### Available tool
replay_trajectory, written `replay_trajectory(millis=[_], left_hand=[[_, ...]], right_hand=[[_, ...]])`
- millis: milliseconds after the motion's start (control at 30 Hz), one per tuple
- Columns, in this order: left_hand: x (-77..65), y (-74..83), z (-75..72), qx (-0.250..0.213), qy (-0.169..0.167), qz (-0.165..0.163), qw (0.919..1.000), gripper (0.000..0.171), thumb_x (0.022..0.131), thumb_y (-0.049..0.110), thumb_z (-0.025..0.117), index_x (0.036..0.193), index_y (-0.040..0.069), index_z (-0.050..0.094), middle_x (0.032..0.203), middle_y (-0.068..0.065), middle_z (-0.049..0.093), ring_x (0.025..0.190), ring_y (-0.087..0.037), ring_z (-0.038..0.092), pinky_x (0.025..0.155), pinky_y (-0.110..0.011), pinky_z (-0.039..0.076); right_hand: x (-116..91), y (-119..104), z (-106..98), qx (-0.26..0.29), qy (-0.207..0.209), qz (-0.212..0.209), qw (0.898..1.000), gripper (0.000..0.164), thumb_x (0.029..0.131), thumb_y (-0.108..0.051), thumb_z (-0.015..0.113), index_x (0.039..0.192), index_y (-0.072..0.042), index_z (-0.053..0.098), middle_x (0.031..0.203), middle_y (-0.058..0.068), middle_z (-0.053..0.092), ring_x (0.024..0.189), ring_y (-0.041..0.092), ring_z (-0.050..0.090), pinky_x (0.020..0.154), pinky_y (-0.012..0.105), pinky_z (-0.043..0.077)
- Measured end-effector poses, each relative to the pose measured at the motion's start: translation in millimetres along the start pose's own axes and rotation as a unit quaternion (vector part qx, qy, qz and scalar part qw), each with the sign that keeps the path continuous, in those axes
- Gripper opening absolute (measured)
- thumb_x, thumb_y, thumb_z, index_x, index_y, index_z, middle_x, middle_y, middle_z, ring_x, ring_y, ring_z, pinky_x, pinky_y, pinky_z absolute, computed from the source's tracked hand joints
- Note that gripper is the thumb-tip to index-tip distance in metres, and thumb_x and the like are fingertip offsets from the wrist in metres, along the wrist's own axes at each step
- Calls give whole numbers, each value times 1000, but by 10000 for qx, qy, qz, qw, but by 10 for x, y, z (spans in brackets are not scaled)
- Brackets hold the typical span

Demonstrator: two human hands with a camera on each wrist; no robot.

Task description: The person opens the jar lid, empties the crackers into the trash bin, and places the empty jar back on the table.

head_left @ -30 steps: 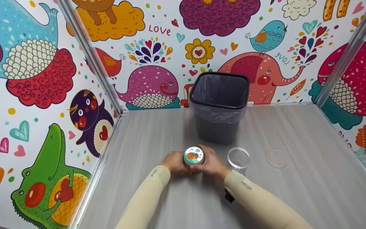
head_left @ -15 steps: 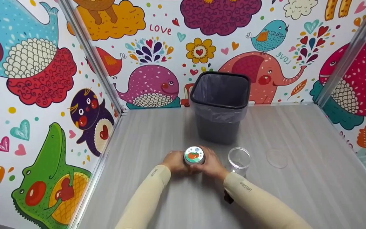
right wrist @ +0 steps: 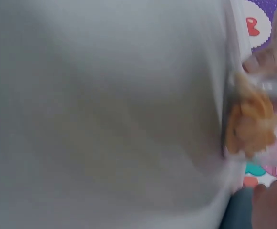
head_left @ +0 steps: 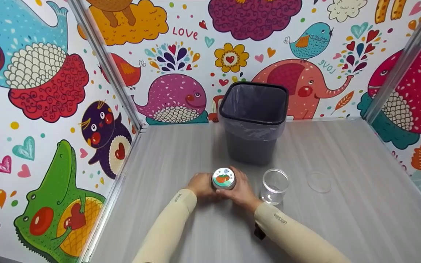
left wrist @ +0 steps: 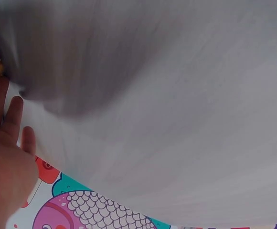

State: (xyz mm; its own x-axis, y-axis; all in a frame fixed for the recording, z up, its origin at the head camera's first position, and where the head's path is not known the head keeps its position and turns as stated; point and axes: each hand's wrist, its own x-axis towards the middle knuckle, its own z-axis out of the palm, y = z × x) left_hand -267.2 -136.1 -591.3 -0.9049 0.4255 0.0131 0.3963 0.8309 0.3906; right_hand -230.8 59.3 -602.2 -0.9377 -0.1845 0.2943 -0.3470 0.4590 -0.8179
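Note:
A jar [head_left: 224, 179] stands between both hands near the table's middle, its round lid printed with an orange fruit picture. My left hand [head_left: 200, 185] holds the jar from the left. On the other side, my right hand [head_left: 242, 188] grips it close to the lid, thumb in front and fingers behind. In the right wrist view the jar's clear wall shows orange pieces [right wrist: 250, 125] inside, somewhat blurred. Only the left hand's fingers [left wrist: 13, 117] and palm appear at the edge of the left wrist view, with the jar mostly cut off there.
An uncovered clear jar [head_left: 272, 198] stands just right of my right hand. Farther right lies a thin transparent disc [head_left: 319, 182] on the grey table [head_left: 166, 153]. Behind the hands is a dark bin [head_left: 250, 146] with a liner. Patterned walls border the table.
My right hand and forearm have shifted slightly left, turning a little at the lid. More of the uncovered jar's lower part now shows. The left hand stays in place.

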Motion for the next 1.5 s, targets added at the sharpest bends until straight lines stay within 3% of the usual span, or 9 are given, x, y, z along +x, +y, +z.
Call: replay_trajectory(millis=[133, 300, 500, 700, 900, 1233, 1500], left_hand=[[9, 3, -2, -40, 59, 63, 10000, 53, 61, 48, 87, 102, 16, 75, 93, 7, 74, 89, -15, 69, 85, -35, 54], [0, 10, -9, 42, 93, 185, 9998, 52, 62, 46, 87, 102, 15, 74, 91, 5, 74, 87, -16, 69, 83, -36, 54], [-14, 20, -3, 44, -7, 153, 9999, 61, 62, 54, 86, 107, 15, 73, 95, 5, 73, 89, -15, 68, 85, -35, 53], [-8, 17, -21, -27, -108, -35, 9999, 67, 62, 58, 85, 112, 15, 72, 99, 6, 73, 93, -15, 68, 88, -35, 53], [19, 2, -29, -75, -28, -17, 10000, 56, 61, 54, 86, 102, 19, 74, 92, 9, 73, 88, -14, 68, 85, -34, 54], [8, -19, 15, 34, 161, 197, 9997, 51, 59, 47, 89, 98, 17, 75, 88, 8, 73, 84, -14, 68, 81, -33, 54], [20, -36, 23, 177, 64, 182, 9997, 58, 62, 54, 85, 103, 16, 74, 92, 5, 73, 87, -16, 68, 83, -35, 54]], right_hand=[[-5, -22, 24, 1, 132, 126, 9998, 96, 68, -39, 91, 141, 5, 46, 130, 22, 54, 123, 40, 48, 104, 54, 38], [42, -18, -72, 119, -292, 136, 9994, 94, 68, -38, 90, 141, 3, 47, 128, 19, 56, 121, 38, 49, 103, 54, 38], [96, 29, -153, 46, -648, -210, 9977, 93, 65, -36, 88, 140, 3, 48, 130, 19, 57, 123, 38, 49, 104, 53, 37], [39, 17, -87, -259, -255, -101, 9993, 103, 64, -45, 91, 143, 3, 44, 135, 22, 52, 126, 41, 46, 105, 55, 36], [1, -18, -18, -296, 54, 74, 9995, 98, 68, -47, 89, 141, 2, 46, 131, 20, 55, 124, 39, 48, 104, 53, 38], [92, 32, -125, -164, -571, -135, 9981, 90, 69, -44, 88, 139, 0, 51, 125, 14, 59, 120, 35, 51, 103, 52, 38], [114, 20, -142, -59, -642, -127, 9978, 90, 68, -43, 89, 138, -1, 51, 125, 14, 58, 121, 35, 50, 103, 52, 37]])
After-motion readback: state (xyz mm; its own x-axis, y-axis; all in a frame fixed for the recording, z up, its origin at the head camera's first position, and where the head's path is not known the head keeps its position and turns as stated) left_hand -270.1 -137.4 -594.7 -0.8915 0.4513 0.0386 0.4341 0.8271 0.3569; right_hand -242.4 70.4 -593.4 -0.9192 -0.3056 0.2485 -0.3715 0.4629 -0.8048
